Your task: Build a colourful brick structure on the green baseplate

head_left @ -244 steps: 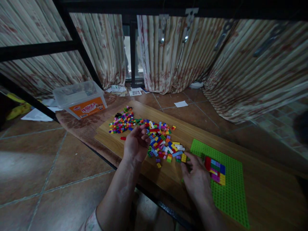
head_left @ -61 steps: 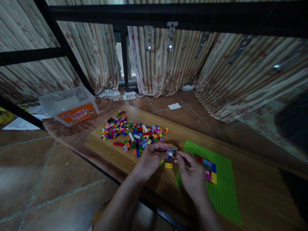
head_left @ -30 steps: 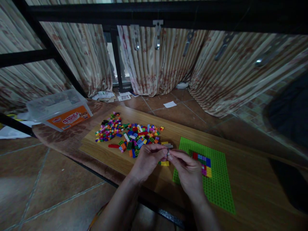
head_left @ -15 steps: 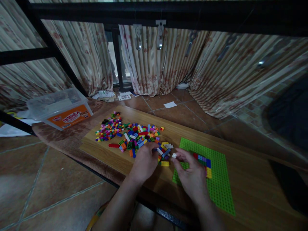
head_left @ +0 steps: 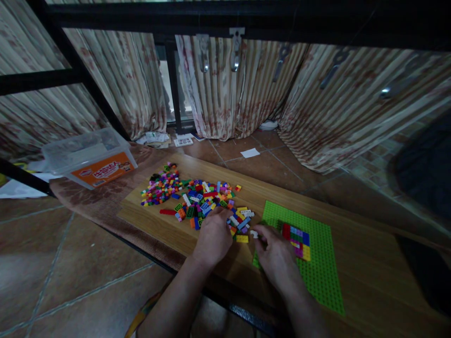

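Observation:
My right hand point(head_left: 276, 253) pinches a small white toy brick point(head_left: 254, 233) between thumb and fingers, above the left edge of the green baseplate point(head_left: 322, 272). On that plate sits a block of joined bricks point(head_left: 296, 240) in red, blue, yellow, purple and other colours. My left hand point(head_left: 214, 234) is at the near side of the pile of loose bricks point(head_left: 197, 199), its fingers curled in; the back of the hand hides the fingertips and anything between them. Between the hands lie a yellow brick point(head_left: 242, 239), a long blue brick point(head_left: 243, 222) and white ones.
Smaller pieces form a heap point(head_left: 162, 185) at the board's left end. Beyond it, a clear plastic box point(head_left: 88, 155) with an orange label stands on brown cloth. A dark flat object point(head_left: 419, 267) lies at the right. Curtains point(head_left: 239, 89) hang behind the wooden board point(head_left: 278, 192).
My right hand has lowered slightly with the white brick, its fingers drawn closer together, uncovering more of the joined bricks. My left hand has stayed by the pile with its fingers curled.

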